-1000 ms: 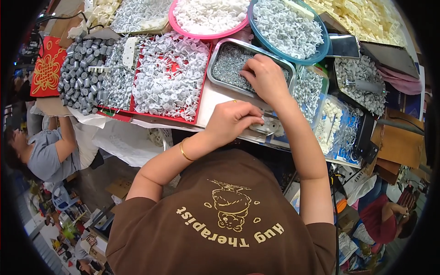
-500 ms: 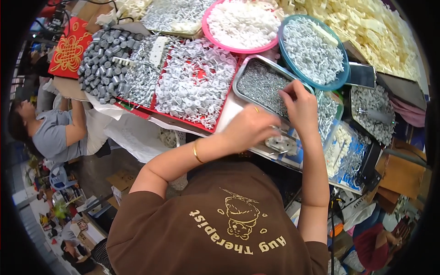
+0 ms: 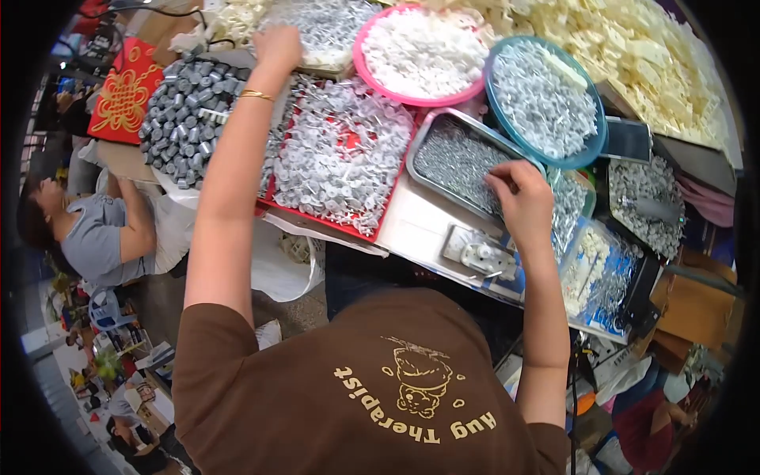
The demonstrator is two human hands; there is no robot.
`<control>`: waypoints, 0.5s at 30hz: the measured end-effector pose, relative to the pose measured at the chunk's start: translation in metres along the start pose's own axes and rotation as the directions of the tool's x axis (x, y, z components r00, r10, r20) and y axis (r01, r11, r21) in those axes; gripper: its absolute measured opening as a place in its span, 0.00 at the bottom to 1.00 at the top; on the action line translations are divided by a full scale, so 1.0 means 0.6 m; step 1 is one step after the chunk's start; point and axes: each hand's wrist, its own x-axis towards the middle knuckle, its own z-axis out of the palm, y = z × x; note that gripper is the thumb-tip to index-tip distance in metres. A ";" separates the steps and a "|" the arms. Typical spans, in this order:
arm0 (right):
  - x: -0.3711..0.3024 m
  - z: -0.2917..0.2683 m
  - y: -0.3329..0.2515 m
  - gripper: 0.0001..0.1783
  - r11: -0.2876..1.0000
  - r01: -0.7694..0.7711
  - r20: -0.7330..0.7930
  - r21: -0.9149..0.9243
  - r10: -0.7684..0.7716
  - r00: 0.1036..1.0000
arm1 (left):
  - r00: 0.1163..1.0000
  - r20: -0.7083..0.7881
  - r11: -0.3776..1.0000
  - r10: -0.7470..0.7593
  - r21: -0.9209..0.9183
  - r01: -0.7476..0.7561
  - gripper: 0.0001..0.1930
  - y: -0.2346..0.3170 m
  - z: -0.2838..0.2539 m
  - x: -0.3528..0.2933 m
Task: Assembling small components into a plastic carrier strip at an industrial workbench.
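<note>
My left hand (image 3: 279, 49) reaches far to the back left, at the edge of a tray of small pale parts (image 3: 324, 32). Its fingers are curled downward, and whatever they pinch is hidden. My right hand (image 3: 524, 198) hovers over the near right end of a metal tray (image 3: 418, 168) filled with tiny silver screws (image 3: 459, 158). Thumb and fingertips are pressed together there; anything between them is too small to make out. On the white board just below lies a whitish plastic mechanism (image 3: 483, 255), touched by neither hand.
A red tray (image 3: 383, 207) holds clear disc-shaped parts; grey cylinders (image 3: 186, 119) lie left of it. A pink basin (image 3: 360, 59) and a teal basin (image 3: 602, 131) hold small parts. Cream plastic pieces (image 3: 633, 63) pile at back right. A seated person (image 3: 99, 229) is at left.
My left hand has swung from beside the screw tray to the far back left. My right hand has stayed near the screws, shifting slightly. The plastic mechanism is now uncovered.
</note>
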 end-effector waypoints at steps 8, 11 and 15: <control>0.005 -0.018 -0.007 0.07 0.956 -0.234 0.054 0.180 0.227 0.972 | 0.940 -0.247 0.709 -0.236 -0.705 -0.007 0.14 0.050 -0.131 -0.096; 0.002 -0.038 -0.043 0.09 0.881 -0.263 0.080 0.392 0.252 0.964 | 0.986 -0.165 -0.086 0.004 -0.983 -0.164 0.10 0.129 -0.192 -0.207; -0.010 -0.026 -0.067 0.08 0.555 -0.382 0.259 0.739 0.289 0.922 | 0.932 0.070 -0.586 0.356 -0.760 0.281 0.08 0.253 -0.264 -0.333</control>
